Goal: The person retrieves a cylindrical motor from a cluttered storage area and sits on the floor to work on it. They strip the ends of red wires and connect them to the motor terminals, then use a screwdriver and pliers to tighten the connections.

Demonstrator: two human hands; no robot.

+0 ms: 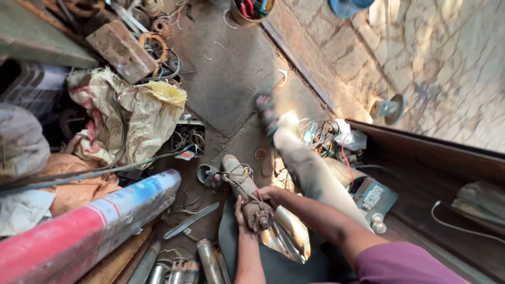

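We find both hands closed around one end of a cylindrical motor part (247, 192), the left hand (241, 210) on its left side and the right hand (268, 195) on its right. A sandal (209, 175) lies just left of the part's far end. A long cylinder (89, 229) lies well to the left on the floor, sacks (131, 113) behind it. A metal sheet (286, 236) lies under the hands. A leg (305, 168) extends beyond them, wires (326, 134) to its right.

A long red, white and blue cylinder (89, 229) lies near left. Beyond it sits a crumpled yellowish sack (131, 113). A rusty brown block (121, 50) rests far left. A blue fan (350, 6) stands far right.
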